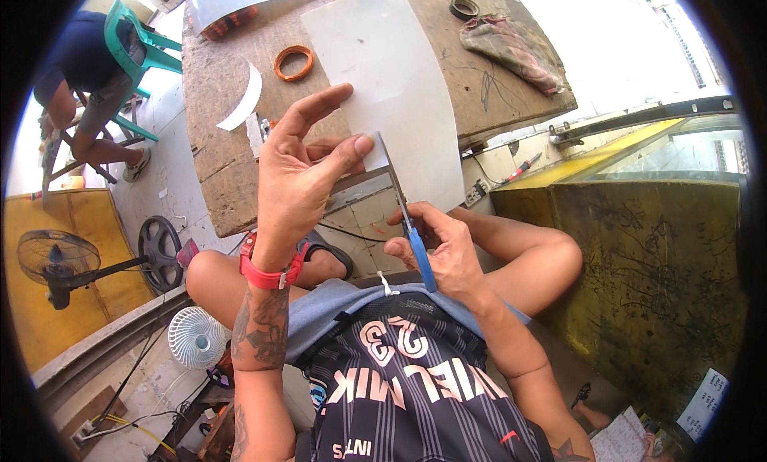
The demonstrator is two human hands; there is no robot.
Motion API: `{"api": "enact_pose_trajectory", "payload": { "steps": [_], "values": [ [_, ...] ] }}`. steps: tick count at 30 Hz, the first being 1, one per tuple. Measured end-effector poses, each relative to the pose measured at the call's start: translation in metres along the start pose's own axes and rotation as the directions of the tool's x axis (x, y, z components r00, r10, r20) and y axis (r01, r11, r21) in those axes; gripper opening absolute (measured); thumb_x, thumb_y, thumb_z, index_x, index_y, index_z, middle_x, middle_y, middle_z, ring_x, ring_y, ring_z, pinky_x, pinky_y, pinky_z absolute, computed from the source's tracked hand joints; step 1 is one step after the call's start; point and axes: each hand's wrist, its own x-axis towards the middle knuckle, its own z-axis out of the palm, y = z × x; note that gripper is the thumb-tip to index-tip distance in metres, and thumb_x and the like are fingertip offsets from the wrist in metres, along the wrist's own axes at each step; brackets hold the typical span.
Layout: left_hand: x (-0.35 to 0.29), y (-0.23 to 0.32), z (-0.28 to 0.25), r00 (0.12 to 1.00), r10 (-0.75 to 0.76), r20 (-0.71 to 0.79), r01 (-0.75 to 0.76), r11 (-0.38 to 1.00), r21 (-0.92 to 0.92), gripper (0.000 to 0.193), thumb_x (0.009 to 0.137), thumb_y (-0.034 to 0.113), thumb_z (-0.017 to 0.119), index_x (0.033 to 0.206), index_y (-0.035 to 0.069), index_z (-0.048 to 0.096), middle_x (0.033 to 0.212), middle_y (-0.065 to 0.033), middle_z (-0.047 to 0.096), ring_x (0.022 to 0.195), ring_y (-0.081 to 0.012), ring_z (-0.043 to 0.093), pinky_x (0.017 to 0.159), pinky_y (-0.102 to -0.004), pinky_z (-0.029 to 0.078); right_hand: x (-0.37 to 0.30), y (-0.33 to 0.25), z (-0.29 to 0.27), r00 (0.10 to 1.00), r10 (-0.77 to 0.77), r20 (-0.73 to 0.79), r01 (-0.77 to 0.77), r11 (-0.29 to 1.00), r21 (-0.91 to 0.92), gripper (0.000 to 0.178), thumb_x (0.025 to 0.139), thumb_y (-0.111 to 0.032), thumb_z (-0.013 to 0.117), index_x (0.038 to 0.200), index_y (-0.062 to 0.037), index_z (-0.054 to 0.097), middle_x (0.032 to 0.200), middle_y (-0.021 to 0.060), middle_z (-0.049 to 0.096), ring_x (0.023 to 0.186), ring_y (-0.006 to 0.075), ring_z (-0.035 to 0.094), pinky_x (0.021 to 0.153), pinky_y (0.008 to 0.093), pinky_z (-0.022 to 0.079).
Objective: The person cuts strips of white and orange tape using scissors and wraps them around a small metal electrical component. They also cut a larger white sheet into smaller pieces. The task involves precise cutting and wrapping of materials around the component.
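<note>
My right hand [447,252] is wrapped around the handle of blue-handled scissors [419,250]. Their blades point up and away from me and lie along the white translucent sheet [391,54]. That long sheet rests partly on the wooden table and hangs over its near edge. My left hand [307,146], with a red watch [276,276] at the wrist, pinches the sheet's left edge between thumb and fingers, just beside the blade tips. Its index finger is stretched out over the sheet. Whether the blades are apart is hard to see.
On the wooden table [212,170] lie a copper wire coil [294,63], a curved white offcut [244,98], a dark tape roll [463,8] and a rag [511,50]. Fans [196,338] stand at left. A soldering iron [521,168] lies at right. Another person [76,54] sits far left.
</note>
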Motion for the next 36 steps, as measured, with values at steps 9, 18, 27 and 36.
{"api": "enact_pose_trajectory", "payload": {
  "steps": [9, 18, 27, 36],
  "values": [
    [-0.006, -0.009, 0.011, 0.998, -0.042, 0.052, 0.044, 0.999, -0.032, 0.059, 0.088, 0.002, 0.083, 0.141, -0.005, 0.056, 0.145, -0.0188, 0.058, 0.098, -0.0185, 0.075, 0.08, -0.0282, 0.064, 0.002, -0.004, -0.006, 1.0, -0.014, 0.011, 0.013, 0.999, 0.047, 0.053, 0.089, -0.039, 0.087, 0.116, 0.0013, 0.065, 0.077, -0.0066, 0.052, 0.069, 0.0018, 0.044, 0.059, 0.0198, 0.034],
    [-0.007, -0.01, 0.012, 0.998, -0.049, 0.048, 0.051, 0.998, -0.041, 0.06, 0.088, 0.002, 0.083, 0.141, -0.005, 0.056, 0.145, -0.0186, 0.058, 0.098, -0.0175, 0.074, 0.08, -0.028, 0.064, 0.001, -0.005, -0.002, 0.997, 0.07, -0.025, -0.068, 0.994, 0.082, 0.04, 0.09, -0.027, 0.086, 0.11, 0.0019, 0.067, 0.075, -0.0018, 0.061, 0.067, 0.0036, 0.049, 0.059, 0.0235, 0.04],
    [0.018, 0.01, 0.01, 0.991, 0.12, 0.061, -0.126, 0.986, 0.107, 0.056, 0.09, 0.002, 0.078, 0.142, -0.002, 0.059, 0.139, -0.0166, 0.064, 0.097, -0.016, 0.073, 0.08, -0.0273, 0.062, -0.002, -0.006, -0.003, 0.997, 0.076, -0.015, -0.074, 0.995, 0.073, 0.038, 0.09, -0.024, 0.086, 0.11, 0.0022, 0.067, 0.074, -0.0013, 0.061, 0.068, 0.0036, 0.051, 0.059, 0.0228, 0.042],
    [0.01, 0.007, 0.022, 0.99, 0.009, 0.139, -0.01, 1.0, 0.008, 0.055, 0.089, -0.004, 0.077, 0.141, -0.005, 0.058, 0.135, -0.015, 0.065, 0.095, -0.013, 0.072, 0.08, -0.0271, 0.064, 0.003, 0.001, -0.011, 0.991, -0.108, -0.084, 0.112, 0.993, 0.045, 0.05, 0.088, -0.034, 0.087, 0.112, 0.004, 0.066, 0.075, 0.0021, 0.061, 0.068, 0.0057, 0.052, 0.058, 0.0252, 0.043]
  ]
}}
